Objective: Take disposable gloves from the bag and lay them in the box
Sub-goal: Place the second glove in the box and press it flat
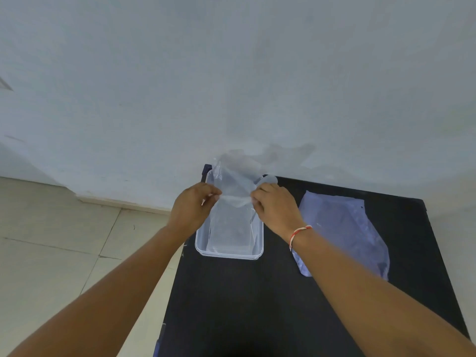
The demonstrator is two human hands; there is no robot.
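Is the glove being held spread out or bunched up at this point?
Spread out. The left hand and right hand pinch opposite edges of the clear glove, stretching it flat above the box.

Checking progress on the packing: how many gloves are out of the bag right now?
1 for sure: a clear glove stretched between the left hand and right hand above the box. Others may be lying unseen inside.

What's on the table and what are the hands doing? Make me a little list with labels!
table: black top, by a pale wall
box: clear plastic, at the table's far left
glove: thin see-through glove, stretched over the box
left hand: pinching the glove's left edge
right hand: pinching its right edge, string bracelet on the wrist
bag: flat bluish plastic, right of the box
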